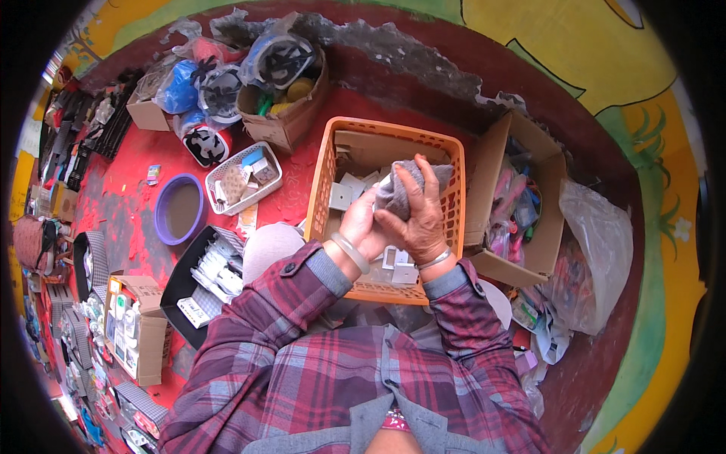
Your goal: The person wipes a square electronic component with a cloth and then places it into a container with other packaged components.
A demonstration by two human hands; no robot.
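Both of my hands meet over an orange plastic basket (324, 163). My right hand (418, 212) is closed on a grey cloth (395, 198), pressing it with bent fingers. Under the cloth, my left hand (361, 228) is closed around a thing mostly hidden by cloth and fingers; a pale edge shows beside the cloth. Inside the basket lie several small white boxy pieces, among them a square white piece (340, 197) near the left wall and another white piece (404, 274) near the front. A cardboard sheet (370, 148) lines part of the basket.
Right of the basket stands a cardboard box (495, 151) of colourful items, with a clear plastic bag (597, 250) beyond. To the left are a white basket (274, 181), a purple basin (160, 208) of murky water, a black bin (175, 284) and a cardboard box (154, 348).
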